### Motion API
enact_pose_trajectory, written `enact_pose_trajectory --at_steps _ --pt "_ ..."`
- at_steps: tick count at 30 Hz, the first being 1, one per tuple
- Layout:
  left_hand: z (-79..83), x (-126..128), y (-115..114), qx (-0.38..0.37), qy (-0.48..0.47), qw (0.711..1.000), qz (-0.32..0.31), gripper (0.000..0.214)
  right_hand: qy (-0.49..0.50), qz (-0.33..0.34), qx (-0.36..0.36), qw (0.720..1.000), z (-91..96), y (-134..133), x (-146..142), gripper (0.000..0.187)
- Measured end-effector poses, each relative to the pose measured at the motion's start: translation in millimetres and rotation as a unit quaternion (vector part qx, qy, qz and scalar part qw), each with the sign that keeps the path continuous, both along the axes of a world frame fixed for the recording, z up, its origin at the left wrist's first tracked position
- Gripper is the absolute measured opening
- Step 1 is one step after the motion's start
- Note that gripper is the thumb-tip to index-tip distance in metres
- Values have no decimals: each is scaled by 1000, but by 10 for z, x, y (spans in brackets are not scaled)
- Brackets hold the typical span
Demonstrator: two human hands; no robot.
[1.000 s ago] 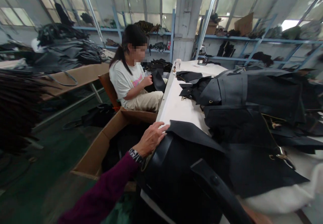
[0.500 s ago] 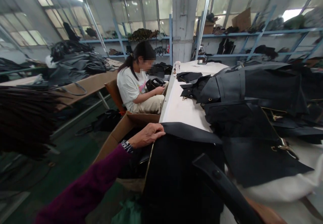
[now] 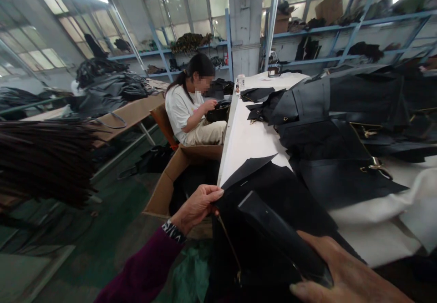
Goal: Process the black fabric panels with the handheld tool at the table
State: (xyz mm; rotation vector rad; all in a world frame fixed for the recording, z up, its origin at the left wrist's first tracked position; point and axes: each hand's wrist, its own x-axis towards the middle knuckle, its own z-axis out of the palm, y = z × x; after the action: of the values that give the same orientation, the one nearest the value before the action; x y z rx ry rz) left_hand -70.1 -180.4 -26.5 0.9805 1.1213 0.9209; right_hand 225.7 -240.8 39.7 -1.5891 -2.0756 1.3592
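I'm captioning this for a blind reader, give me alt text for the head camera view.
Two hands hold a black bag at a white table's edge: left hand grips its side, right hand its strap. Beyond a cardboard box, a seated person handles another bag.

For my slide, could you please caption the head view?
Left hand pinches the black bag's edge, right hand holds its strap, beside a white table; a seated co-worker works nearby.

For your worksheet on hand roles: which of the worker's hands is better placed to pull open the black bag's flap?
Probably the left hand: its fingers already pinch the black bag flap's edge, while the right hand steadies the strap.
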Motion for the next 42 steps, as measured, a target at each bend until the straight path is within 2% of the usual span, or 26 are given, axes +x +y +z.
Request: enact_pose_trajectory --at_steps 3,7,11,13,16,21,24,28,31,33,35,38,40,42 --pt "-9 32 -96 0 -27 1000 8 28 -5 50 -33 998 118 -68 -73 43" --pt "-16 70 -212 1 -46 999 2 26 -6 36 -46 998 168 -154 -109 55" --pt "4 134 -319 2 -60 998 -8 25 29 65 -73 995 241 -184 -149 36" --pt "10 164 -357 5 -71 997 -5 26 34 68 -76 994 255 -183 -168 35" --pt "-11 197 -396 5 -92 996 9 26 34 46 -64 996 202 -180 -182 39" --pt "-129 235 -457 -3 -107 993 40 24 109 71 -46 990 118 -128 -120 19" --pt "-203 240 -501 -10 -111 992 59 24 86 44 -14 995 164 -95 -7 23" --pt "-239 240 -539 -14 -114 991 75 24 35 38 -13 999 195 -151 123 25" --pt "-217 275 -555 -17 -110 991 74 24 39 66 -32 997 106 -245 129 25" --pt "-199 317 -573 -19 -104 992 72 24 49 78 -41 995 15 -290 87 31" --pt "-199 362 -604 -21 -95 993 68 26 55 87 -45 994 -63 -298 23 40" --pt "-251 393 -667 -23 -70 996 59 28 76 115 -37 990 -108 -244 -62 36" --pt "-309 373 -709 -25 -45 997 56 29 80 109 -33 990 -91 -190 -70 34" --pt "-365 324 -740 -13 23 999 43 30 67 88 -20 994 -65 -147 -17 38"
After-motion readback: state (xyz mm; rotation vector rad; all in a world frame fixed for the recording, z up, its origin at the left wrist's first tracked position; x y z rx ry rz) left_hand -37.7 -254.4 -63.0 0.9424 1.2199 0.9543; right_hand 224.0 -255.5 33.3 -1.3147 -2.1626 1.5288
